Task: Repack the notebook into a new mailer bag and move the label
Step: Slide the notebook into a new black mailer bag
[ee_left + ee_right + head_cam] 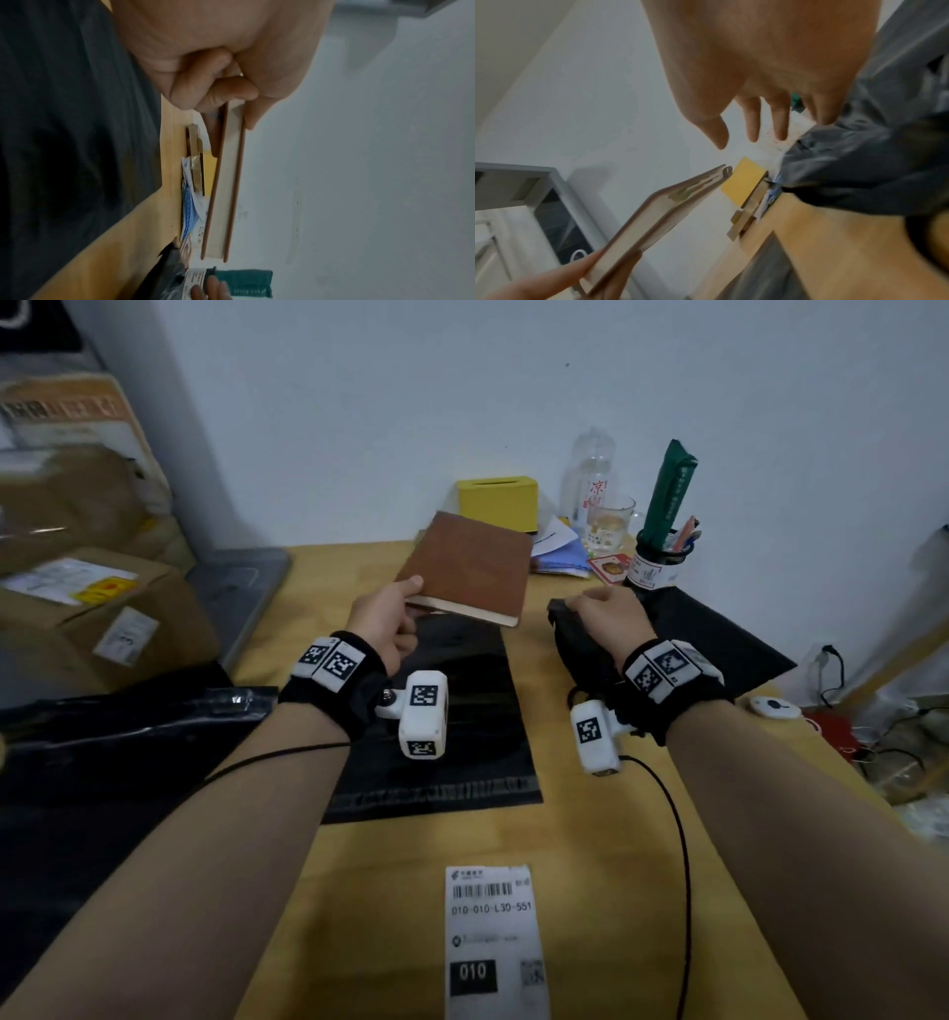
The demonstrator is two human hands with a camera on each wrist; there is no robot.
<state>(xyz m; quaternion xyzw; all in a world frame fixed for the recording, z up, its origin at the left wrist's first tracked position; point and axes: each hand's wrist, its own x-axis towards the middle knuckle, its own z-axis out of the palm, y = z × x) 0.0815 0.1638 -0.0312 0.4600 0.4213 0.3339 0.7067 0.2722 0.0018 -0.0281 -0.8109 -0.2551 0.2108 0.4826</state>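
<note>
The left hand [382, 629] is pinching a near corner of the brown hardcover notebook [470, 567], holding it in the air above the far end of the flat black mailer bag [436, 737] lying on the desk [590, 839]. The right hand [608, 621], fingers loosely spread, is resting on a crumpled black bag [580, 644] just to the notebook's right. The notebook's long axis is running away from the person, its cream page edge facing them, while the white shipping label [490, 942] is lying on the desk at the near edge.
</note>
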